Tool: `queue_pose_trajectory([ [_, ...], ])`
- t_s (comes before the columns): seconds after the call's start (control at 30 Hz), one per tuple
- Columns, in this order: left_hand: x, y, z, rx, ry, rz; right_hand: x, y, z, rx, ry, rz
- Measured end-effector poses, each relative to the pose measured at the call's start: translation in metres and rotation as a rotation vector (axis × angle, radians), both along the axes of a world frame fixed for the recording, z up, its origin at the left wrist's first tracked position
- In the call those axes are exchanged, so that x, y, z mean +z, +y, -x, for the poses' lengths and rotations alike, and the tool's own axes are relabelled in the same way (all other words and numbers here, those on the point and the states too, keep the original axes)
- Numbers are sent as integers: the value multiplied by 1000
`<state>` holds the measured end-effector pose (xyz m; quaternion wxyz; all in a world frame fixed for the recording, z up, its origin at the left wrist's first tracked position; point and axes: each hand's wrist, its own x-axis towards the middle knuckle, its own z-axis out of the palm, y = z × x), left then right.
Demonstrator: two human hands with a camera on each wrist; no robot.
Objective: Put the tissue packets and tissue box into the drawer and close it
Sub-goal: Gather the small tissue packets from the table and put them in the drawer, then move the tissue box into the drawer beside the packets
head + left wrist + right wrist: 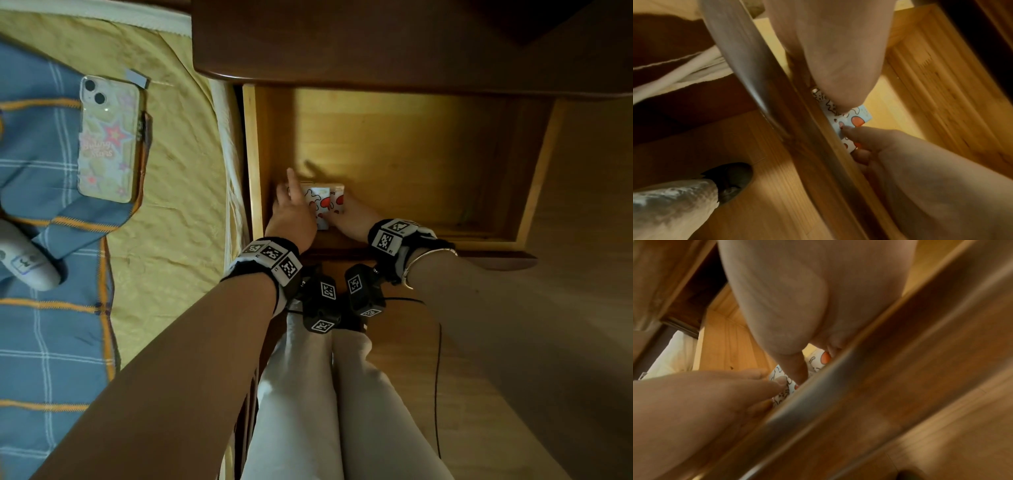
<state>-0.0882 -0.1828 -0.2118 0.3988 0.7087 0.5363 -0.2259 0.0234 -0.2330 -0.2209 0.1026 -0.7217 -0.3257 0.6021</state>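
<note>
A: Hands and load?

B: I see left hand (291,219) and right hand (349,216) pinching the ends of the tissue packet (323,202), in the front-left corner of the drawer (411,137). Likely light and soft: grip the ends gently.

Tissue packet (323,202) in drawer (411,144), near-left corner
</note>
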Motion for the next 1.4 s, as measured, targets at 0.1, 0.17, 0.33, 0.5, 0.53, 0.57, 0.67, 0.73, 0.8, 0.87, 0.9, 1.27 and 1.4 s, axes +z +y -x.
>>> queue_pose_trajectory([
  [0.1,5,-3,3,-198,-59,-139,1,4,3,22,-11,-19],
  [0.17,4,-9,7,-390,-78,-210,5,3,4,38,-19,-23],
  [0.33,-1,-20,15,-538,-47,-236,14,-1,-3,95,-34,-5],
  [0.5,-2,-11,23,-455,22,-259,10,9,5,82,11,29],
  [0.53,-2,-9,25,-466,37,-259,5,10,8,86,4,46],
  [0.57,-2,-8,26,-482,51,-260,4,10,10,78,6,64],
  [0.67,-2,-6,24,-495,90,-257,2,8,9,58,21,73],
  [0.73,-2,-6,21,-484,113,-238,11,8,7,72,55,64],
  [0.8,-2,-7,19,-472,120,-219,21,9,5,78,97,41],
  [0.87,-1,-6,20,-461,115,-217,26,11,8,67,141,2],
  [0.9,0,-6,21,-460,109,-216,26,12,10,65,134,-15],
  [1.27,72,-12,8,-488,133,-87,106,-27,-3,134,-21,15],
  [1.4,110,-11,-7,-531,133,-70,133,-39,-24,105,-193,4],
])
